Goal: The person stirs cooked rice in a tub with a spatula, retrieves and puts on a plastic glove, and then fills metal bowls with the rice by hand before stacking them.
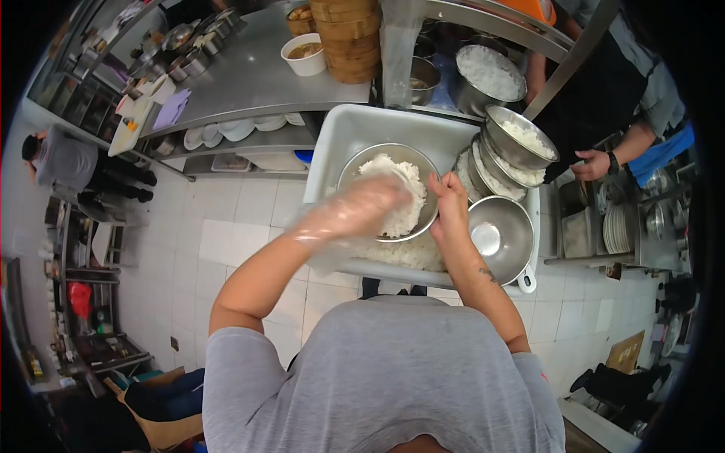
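Note:
In the head view, a metal bowl with white rice in it sits inside a large pale plastic tub. My left hand, in a clear plastic glove, is over the rice. Motion smears its fingers, so whether it holds something is unclear. My bare right hand grips the right rim of this bowl. Loose rice lies in the tub below it. An empty metal bowl stands by my right wrist. Several rice-filled metal bowls are stacked at the tub's right.
Ahead stands a steel counter with bamboo steamers and a white container. A large pot of rice is beyond the tub. Another person's hand is at the right; one more person stands far left.

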Demonstrator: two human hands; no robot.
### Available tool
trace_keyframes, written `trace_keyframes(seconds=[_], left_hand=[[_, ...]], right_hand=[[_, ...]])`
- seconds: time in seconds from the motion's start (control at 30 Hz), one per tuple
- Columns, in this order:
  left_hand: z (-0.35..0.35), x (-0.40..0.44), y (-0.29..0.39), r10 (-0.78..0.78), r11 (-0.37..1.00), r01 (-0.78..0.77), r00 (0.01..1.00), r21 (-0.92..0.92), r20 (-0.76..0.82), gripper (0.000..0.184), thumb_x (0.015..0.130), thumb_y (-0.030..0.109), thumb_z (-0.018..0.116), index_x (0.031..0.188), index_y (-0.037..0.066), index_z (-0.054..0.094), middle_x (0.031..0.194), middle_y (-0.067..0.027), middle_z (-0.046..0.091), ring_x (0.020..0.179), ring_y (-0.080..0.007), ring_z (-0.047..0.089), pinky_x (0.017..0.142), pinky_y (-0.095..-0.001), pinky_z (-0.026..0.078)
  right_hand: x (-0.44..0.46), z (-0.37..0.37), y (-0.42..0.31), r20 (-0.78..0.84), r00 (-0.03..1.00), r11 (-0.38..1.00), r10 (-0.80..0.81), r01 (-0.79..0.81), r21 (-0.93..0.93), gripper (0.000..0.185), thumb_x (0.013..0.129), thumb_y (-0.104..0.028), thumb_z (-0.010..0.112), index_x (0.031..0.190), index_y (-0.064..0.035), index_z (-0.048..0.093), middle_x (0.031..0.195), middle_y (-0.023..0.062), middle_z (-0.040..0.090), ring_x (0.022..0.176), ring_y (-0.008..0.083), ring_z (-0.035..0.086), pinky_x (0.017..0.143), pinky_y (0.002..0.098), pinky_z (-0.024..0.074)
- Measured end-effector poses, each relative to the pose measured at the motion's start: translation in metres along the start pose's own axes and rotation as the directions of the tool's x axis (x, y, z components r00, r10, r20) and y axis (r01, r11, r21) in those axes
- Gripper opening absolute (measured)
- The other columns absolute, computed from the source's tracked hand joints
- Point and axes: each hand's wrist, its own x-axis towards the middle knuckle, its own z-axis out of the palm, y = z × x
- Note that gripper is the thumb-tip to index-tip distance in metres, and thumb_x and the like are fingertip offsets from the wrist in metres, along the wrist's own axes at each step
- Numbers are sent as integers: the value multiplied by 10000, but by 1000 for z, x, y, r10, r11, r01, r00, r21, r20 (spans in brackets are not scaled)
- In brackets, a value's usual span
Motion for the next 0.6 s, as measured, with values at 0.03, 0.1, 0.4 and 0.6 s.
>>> trace_keyframes(seconds=[0.03,0.1,0.4,0.6], left_hand=[[-11,-6,-4,-37,996,33,998,-86,-51,236,713,-59,588,923,49,599,930,-98,559,941,-269,572,846,-380,462],[-37,-15,-3,-125,938,75,984,-338,-130,235,716,-76,578,917,44,601,930,-77,557,941,-227,565,849,-339,455],[-55,-43,-2,-447,736,155,843,-659,-301,229,737,-82,532,924,28,606,954,-40,542,953,-171,550,858,-271,425],[-56,-52,7,-322,925,212,877,-315,-358,204,782,-26,581,978,27,598,1006,-76,555,979,-198,554,854,-301,448]], right_hand=[[0,-2,-1,-16,1000,1000,19,-19,8,324,884,-59,603,650,-130,390,670,-32,459,615,74,404,574,244,391],[0,-4,-4,-20,999,999,43,-42,27,314,889,-68,598,655,-128,397,672,-28,473,618,77,424,580,241,406],[-6,9,-49,0,1000,1000,-11,11,19,349,877,-46,606,644,-142,365,670,-41,445,617,70,377,590,237,387],[-8,24,-72,28,991,990,-134,135,-34,335,876,-36,603,646,-130,377,668,-33,448,610,72,390,584,231,391]])
